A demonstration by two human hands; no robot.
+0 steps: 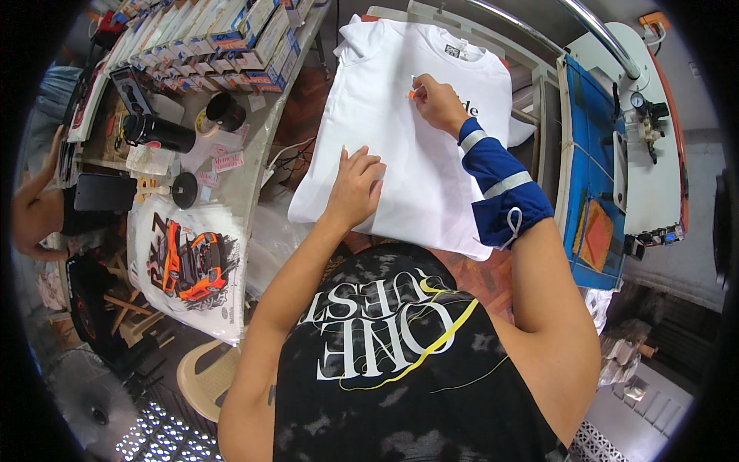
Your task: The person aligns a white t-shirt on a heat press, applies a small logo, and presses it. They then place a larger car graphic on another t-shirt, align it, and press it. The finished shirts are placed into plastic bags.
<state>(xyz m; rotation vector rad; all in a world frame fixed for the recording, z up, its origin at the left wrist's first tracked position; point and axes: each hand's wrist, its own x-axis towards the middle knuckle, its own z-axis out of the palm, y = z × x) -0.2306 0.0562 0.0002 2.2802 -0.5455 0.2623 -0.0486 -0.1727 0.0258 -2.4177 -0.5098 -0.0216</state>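
Observation:
A white T-shirt (400, 177) with dark print at its right side lies spread in front of me on a flat support. My left hand (358, 181) rests on its lower left, fingers apart and slightly curled. My right hand (435, 104), below a blue sleeve band with pale stripes, is closed in a pinch on a small orange item (412, 94) over the upper middle of the shirt, beside the print. The item is partly hidden by my fingers, so I cannot tell exactly what it is.
A cluttered table (269, 92) at left holds boxes, dark cups and printed sheets (185, 262). Another person (35, 192) stands at far left. A blue platen (589, 177) and machine with a gauge (638, 101) are at right; a plastic chair (202, 377) is lower left.

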